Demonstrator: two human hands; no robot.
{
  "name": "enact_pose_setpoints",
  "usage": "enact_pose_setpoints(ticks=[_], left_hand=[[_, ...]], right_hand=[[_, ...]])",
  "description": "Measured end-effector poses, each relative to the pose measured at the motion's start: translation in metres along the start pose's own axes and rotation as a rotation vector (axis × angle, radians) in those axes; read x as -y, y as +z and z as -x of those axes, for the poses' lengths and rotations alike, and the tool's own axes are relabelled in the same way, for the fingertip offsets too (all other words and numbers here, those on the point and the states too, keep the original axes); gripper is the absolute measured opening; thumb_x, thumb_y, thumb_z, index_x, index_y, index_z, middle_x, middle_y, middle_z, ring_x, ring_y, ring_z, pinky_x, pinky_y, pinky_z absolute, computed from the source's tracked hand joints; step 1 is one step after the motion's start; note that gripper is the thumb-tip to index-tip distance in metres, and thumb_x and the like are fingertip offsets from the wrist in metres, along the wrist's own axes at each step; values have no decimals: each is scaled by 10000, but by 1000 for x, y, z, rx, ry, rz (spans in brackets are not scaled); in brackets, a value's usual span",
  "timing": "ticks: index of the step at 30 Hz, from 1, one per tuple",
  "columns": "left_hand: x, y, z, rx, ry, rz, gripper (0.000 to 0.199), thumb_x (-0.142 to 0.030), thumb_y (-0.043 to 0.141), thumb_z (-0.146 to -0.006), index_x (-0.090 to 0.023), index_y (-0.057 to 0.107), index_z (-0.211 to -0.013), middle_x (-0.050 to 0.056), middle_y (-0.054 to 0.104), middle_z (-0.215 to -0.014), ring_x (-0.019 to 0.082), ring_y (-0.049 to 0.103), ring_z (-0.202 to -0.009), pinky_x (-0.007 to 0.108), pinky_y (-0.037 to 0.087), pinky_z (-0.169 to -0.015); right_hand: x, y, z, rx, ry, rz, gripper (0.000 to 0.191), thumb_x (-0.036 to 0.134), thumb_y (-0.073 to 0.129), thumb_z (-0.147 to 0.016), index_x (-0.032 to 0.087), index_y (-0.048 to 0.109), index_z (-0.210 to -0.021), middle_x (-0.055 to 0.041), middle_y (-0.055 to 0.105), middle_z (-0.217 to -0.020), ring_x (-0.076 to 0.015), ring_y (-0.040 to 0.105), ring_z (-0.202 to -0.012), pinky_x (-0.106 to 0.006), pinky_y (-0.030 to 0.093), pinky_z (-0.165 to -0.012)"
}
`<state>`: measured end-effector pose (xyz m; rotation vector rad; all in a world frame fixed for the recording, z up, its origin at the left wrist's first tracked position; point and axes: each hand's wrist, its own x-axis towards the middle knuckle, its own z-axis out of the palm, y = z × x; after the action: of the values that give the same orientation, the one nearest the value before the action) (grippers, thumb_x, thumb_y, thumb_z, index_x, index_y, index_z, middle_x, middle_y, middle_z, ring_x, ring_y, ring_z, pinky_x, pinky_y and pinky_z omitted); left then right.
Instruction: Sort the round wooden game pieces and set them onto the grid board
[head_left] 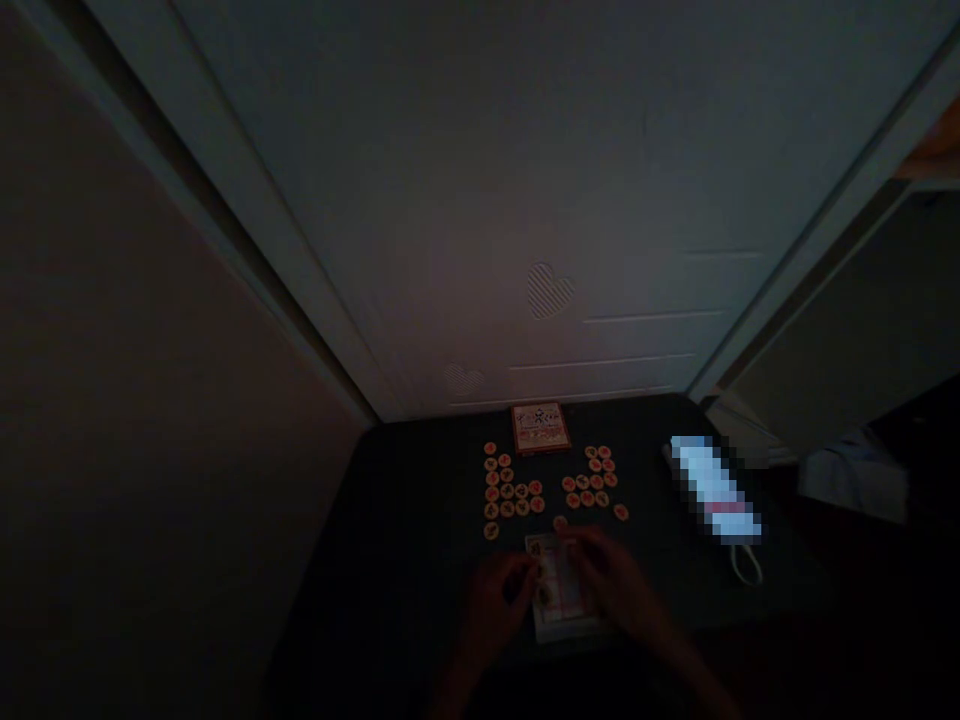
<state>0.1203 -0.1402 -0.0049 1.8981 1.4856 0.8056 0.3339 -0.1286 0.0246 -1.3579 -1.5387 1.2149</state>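
My left hand (495, 598) is closed in a pinch at the left edge of a small pale board (566, 628) with red lines; what its fingertips hold is too dark to make out. My right hand (611, 572) reaches over the board's right side, its fingers closed at a round xiangqi piece (560, 523) by the board's far edge. Two more round pieces lie along the board's left side, near my left fingertips. Beyond the board, several xiangqi pieces with red or dark characters lie in a left group (507, 491) and a right group (587, 498).
A flat xiangqi box (541, 428) lies at the back of the dark table (405, 520), near a pale panel with embossed hearts (550, 290). To the right a lit phone (716, 490) lies with a white loop (746, 567) at its near end. The room is dim.
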Motion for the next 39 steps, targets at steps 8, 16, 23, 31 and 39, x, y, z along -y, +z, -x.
enact_pose_setpoints(ticks=[8,16,23,31,39], left_hand=[[1,-1,-1,12,10,-4,164,-309,575,-946,-254,725,-982,23,749,-895,184,685,-807,287,536,-748],[3,1,0,18,13,-7,160,-301,575,-949,-259,718,-1008,22,753,-924,183,686,-822,299,536,-773],[6,4,1,-1,9,18,144,-276,593,-932,-259,722,-994,15,751,-902,173,677,-783,288,535,-750],[0,0,-1,-19,24,34,137,-299,582,-951,-255,707,-987,16,695,-877,161,638,-761,271,519,-731],[0,-1,-2,-56,48,72,138,-277,610,-930,-256,693,-1038,16,682,-964,140,620,-745,256,523,-735]], right_hand=[[-14,12,-7,37,-101,396,242,233,512,-967,218,680,-1141,-96,717,-1095,-234,686,-1010,-356,526,-922],[-26,18,-10,91,-189,531,339,121,518,-943,259,685,-1203,-98,632,-1254,-230,634,-1149,-351,509,-1000],[-36,20,-4,60,-234,537,336,112,508,-942,248,648,-1215,-100,643,-1208,-222,650,-1079,-344,548,-938],[-33,23,-6,30,-242,560,344,100,535,-924,250,659,-1208,-94,663,-1188,-220,652,-1069,-340,542,-932],[-40,24,-2,-28,-254,551,376,67,539,-907,261,668,-1203,-68,684,-1178,-197,674,-1039,-298,546,-908]])
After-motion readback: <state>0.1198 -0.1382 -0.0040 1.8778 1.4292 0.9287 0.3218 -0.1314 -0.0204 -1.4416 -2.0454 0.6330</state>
